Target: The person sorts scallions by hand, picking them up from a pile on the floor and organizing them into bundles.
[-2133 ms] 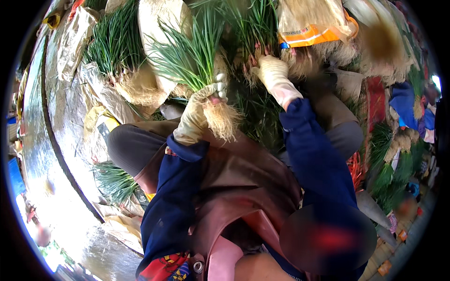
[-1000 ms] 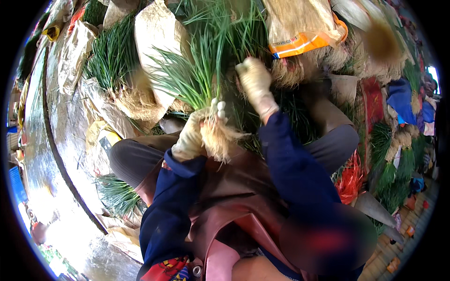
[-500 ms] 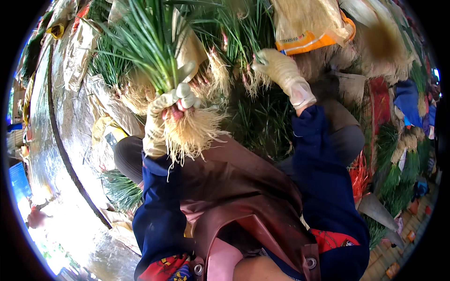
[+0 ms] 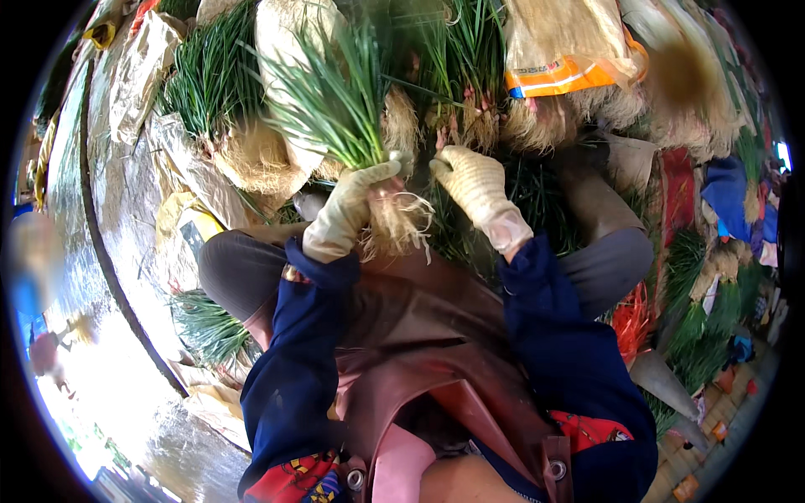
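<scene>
My left hand [image 4: 348,205], in a pale work glove, is closed around a bunch of spring onions [image 4: 340,109]. Its green leaves fan up and to the left, while the reddish bulbs and pale stringy roots hang below the fist on the right. Close by on the right, my right hand [image 4: 476,189], gloved too, has its fingers curled together, the tips pointing up and left. Whatever those fingertips hold, if anything, cannot be made out. Just beyond them stand more spring onions [image 4: 478,75], roots toward me.
A woven sack with an orange band [image 4: 570,80] covers rooted onions at the far right. Left of my hands lies another onion pile [image 4: 214,80]. Red plastic strips [image 4: 633,323] are beside my right knee. A dark hose or cord [image 4: 101,243] crosses the wet floor at left.
My left hand, with the bunch, has moved right and its leaves now lean left. My right hand has come down and slightly left from the far onions, nearer the left hand.
</scene>
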Available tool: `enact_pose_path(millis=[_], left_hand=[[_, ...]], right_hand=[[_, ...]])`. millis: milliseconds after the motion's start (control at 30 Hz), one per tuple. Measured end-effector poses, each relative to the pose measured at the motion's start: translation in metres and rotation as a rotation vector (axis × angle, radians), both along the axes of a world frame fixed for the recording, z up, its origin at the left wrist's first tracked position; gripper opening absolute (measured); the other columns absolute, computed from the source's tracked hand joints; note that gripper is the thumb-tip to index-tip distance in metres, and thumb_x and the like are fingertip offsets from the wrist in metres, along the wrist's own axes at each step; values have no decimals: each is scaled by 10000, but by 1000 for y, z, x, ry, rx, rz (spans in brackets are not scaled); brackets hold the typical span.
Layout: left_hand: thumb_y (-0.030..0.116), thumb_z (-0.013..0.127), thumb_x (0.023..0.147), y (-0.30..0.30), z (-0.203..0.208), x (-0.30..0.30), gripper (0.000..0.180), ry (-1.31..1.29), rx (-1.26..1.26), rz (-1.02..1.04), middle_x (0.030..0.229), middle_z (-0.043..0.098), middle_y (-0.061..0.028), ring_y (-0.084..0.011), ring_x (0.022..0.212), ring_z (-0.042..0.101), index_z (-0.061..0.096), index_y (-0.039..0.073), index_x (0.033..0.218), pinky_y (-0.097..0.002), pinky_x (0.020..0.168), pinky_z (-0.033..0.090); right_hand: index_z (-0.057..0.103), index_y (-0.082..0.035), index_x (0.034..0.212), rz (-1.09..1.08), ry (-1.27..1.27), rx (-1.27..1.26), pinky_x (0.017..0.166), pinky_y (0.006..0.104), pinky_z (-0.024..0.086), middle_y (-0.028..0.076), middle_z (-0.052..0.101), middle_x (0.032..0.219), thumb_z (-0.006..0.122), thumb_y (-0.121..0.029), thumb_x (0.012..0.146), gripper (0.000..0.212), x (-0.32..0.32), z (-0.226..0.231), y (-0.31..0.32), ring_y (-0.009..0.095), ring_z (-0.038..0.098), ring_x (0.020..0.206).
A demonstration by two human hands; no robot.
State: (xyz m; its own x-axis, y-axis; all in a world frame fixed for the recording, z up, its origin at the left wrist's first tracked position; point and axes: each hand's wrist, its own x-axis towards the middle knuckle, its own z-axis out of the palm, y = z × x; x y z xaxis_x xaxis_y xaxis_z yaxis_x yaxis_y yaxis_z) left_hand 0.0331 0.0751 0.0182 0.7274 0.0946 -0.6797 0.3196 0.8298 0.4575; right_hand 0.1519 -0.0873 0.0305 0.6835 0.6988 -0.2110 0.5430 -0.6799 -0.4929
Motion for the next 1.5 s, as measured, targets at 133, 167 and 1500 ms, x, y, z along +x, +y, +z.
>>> enact_pose_path(millis=[133, 167, 1500], left_hand=[[119, 682, 821, -5, -33, 6, 167, -6, 165, -76, 696, 626, -69, -132, 546, 577, 644, -18, 911, -209, 477, 451], [121, 690, 816, -8, -26, 11, 161, 7, 229, -119, 692, 624, -60, -121, 545, 573, 650, -10, 901, -200, 474, 445], [25, 641, 805, -11, -17, 7, 306, -25, 26, -59, 773, 628, -57, -122, 611, 591, 587, -20, 1103, -223, 532, 487]], right_hand=[[626, -117, 858, 192, -138, 80, 628, 398, 486, 84, 631, 794, 609, -298, 818, 186, -24, 3, 0, 308, 610, 719], [623, -116, 858, 227, -180, 11, 634, 401, 487, 86, 630, 797, 608, -296, 815, 186, -27, 2, 2, 308, 610, 724], [632, -130, 1029, 12, 258, -76, 809, 348, 495, 102, 666, 991, 676, -367, 798, 334, 46, -40, -11, 261, 633, 903]])
